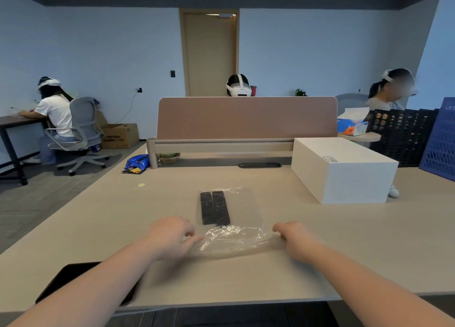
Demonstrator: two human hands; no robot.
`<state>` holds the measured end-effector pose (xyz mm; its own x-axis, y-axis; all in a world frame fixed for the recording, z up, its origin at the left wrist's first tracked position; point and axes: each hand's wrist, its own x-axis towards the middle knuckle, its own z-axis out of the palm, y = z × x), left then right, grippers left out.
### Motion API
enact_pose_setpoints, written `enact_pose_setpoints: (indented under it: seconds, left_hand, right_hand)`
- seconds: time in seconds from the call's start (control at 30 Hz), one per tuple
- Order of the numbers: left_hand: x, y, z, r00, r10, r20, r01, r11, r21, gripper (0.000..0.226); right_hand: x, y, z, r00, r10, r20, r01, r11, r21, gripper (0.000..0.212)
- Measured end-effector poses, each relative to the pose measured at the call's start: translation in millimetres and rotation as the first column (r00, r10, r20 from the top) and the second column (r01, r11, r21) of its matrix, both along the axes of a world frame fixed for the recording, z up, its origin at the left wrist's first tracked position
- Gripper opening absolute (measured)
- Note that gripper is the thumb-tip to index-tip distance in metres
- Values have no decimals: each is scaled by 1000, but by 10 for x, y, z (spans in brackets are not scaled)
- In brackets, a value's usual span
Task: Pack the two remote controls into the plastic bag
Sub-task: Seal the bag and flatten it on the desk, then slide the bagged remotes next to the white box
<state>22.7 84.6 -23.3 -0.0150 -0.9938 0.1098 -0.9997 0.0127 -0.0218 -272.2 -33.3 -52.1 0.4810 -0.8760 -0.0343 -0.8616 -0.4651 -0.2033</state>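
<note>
Two black remote controls (215, 207) lie side by side, lengthwise, in the left part of a clear plastic bag (243, 213) flat on the beige table (344, 248). The bag's near end is crumpled. My left hand (170, 235) pinches the bag's near left edge. At the near right corner my right hand (295, 240) grips the same edge. The plastic is stretched between both hands.
A white box (342, 169) stands at the right rear of the table. A dark flat object (73, 280) lies under my left forearm at the near left edge. A brown desk divider (246, 117) closes the back. Crates stand far right. Other people sit at nearby desks.
</note>
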Motion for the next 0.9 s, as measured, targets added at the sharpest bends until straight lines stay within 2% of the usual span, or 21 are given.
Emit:
enact_pose_setpoints:
  seconds: [0.1, 0.2, 0.33, 0.43, 0.5, 0.57, 0.73, 0.9]
  left_hand:
    - [12, -122, -16, 991, 123, -57, -125, 992, -23, 37]
    - [7, -278, -47, 962, 244, -125, -244, 970, 16, 31]
    - [-93, -488, -73, 885, 333, -326, -324, 942, 82, 43]
    - [-194, -659, -155, 830, 297, -472, -270, 955, 126, 57]
    - [-230, -781, -244, 842, 272, -466, -242, 962, 125, 72]
    - [-249, -893, -320, 877, 261, -403, -237, 965, 108, 76]
    - [-302, -1234, -359, 879, 250, -407, -247, 967, 61, 69]
    - [-453, -1673, -355, 879, 217, -425, -227, 973, 27, 60]
  right_hand:
    - [107, -71, 30, 984, -88, 152, 81, 995, 53, 51]
    - [249, -141, 79, 941, -184, 282, 153, 980, 128, 48]
    - [462, -297, 90, 875, -283, 394, 197, 949, 245, 39]
    - [642, -398, 59, 836, -336, 435, 218, 929, 298, 43]
    - [751, -477, -7, 849, -322, 420, 203, 931, 302, 46]
    - [830, -562, -81, 862, -289, 416, 177, 942, 287, 47]
    - [835, -823, -164, 824, -259, 504, 146, 956, 253, 45]
    - [670, -1210, -114, 865, -285, 414, 243, 958, 152, 46]
